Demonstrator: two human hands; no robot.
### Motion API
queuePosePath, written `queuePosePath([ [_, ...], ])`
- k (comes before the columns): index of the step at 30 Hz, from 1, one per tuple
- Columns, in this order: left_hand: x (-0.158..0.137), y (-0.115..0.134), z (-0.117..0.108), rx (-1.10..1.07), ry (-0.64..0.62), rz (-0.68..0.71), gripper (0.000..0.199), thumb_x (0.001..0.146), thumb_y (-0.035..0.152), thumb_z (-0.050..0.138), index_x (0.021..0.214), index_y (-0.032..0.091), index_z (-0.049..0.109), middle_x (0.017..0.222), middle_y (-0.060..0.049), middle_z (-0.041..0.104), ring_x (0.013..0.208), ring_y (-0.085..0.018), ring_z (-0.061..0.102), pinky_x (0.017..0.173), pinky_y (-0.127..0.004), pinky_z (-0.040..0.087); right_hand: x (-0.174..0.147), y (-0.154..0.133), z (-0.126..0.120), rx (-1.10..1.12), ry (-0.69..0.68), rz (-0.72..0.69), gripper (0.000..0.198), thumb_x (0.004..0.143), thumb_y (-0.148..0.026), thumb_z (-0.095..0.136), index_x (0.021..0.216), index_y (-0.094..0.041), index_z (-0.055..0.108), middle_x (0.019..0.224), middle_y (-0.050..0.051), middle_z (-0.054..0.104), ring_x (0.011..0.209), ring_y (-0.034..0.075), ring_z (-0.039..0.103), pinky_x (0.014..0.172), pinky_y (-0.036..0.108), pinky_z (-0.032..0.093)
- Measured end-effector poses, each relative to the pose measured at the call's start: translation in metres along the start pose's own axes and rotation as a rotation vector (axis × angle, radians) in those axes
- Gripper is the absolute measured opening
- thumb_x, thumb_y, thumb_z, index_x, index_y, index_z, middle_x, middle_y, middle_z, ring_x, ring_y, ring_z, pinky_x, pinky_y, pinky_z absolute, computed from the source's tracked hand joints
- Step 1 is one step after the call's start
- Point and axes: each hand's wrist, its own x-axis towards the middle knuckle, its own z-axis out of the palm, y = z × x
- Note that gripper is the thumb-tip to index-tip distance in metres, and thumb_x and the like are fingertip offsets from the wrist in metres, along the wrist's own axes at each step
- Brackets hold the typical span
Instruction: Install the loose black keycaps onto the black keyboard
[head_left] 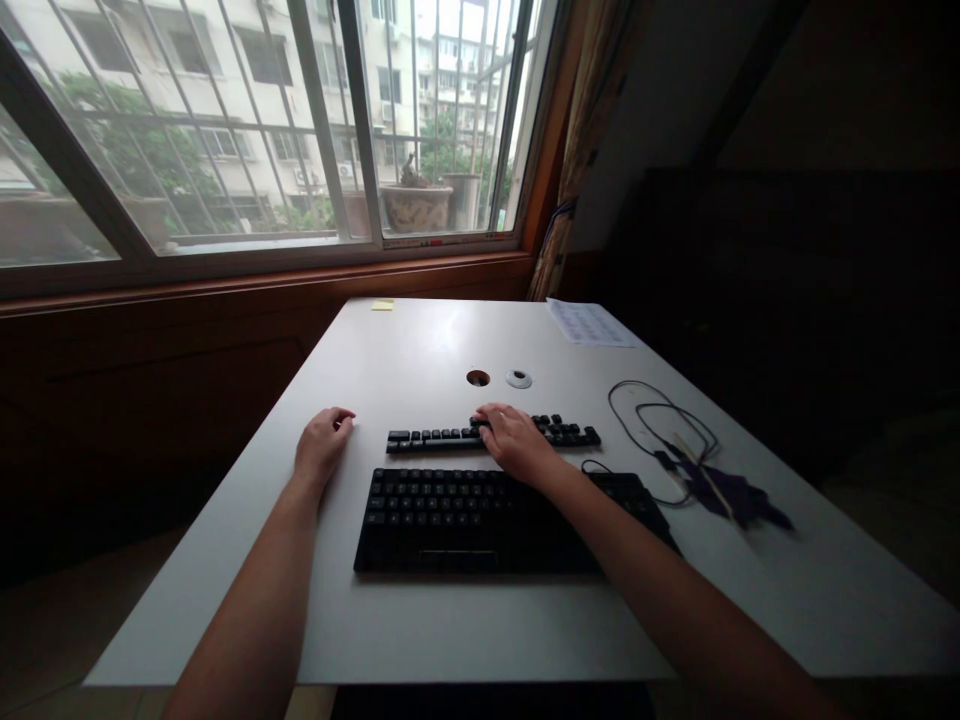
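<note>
Under right hand (516,440), keycap rows (447,435) partly hidden.

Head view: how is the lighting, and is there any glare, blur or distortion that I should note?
In the head view, the window is bright, the room's right side very dark; in this view too, soft glare lies on the white table near its far edge; also there, the black keyboard loses detail along its front, the purple cloth looks blurred, and the table's near corners seem stretched.
</note>
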Motion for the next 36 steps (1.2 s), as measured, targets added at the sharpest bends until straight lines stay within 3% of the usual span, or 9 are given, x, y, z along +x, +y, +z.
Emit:
queuePosePath([
  [13,0.000,-0.001,0.001,-0.004,-0.001,-0.007,0.029,0.090,0.036,0.052,0.100,0.022,0.075,0.104,-0.008,0.076,0.093,-0.025,0.069,0.094,-0.038,0.053,0.015,-0.003,0.020,-0.017,-0.057,-0.014,0.035,0.105,-0.024,0.045,0.136,-0.019,0.061,0.139,0.014,0.068,0.145,0.028,0.049,0.119,0.050,0.036],
  [25,0.000,0.000,0.000,0.005,-0.003,0.005,0.029,0.091,0.035,0.052,0.100,0.021,0.075,0.104,-0.008,0.076,0.093,-0.024,0.069,0.094,-0.037,0.053,0.057,0.016,0.022,0.025,-0.047,0.000,0.023,0.093,-0.018,0.070,0.116,-0.024,0.072,0.121,0.008,0.076,0.123,0.028,0.059,0.106,0.046,0.047],
  [36,0.000,0.000,0.000,0.009,0.010,0.005,0.029,0.090,0.035,0.052,0.100,0.023,0.076,0.103,-0.008,0.076,0.093,-0.025,0.069,0.094,-0.037,0.053,0.061,0.006,0.021,0.101,-0.028,-0.052,0.015,0.088,-0.014,0.077,0.101,-0.022,0.075,0.106,0.007,0.079,0.114,0.028,0.061,0.103,0.045,0.048],
])
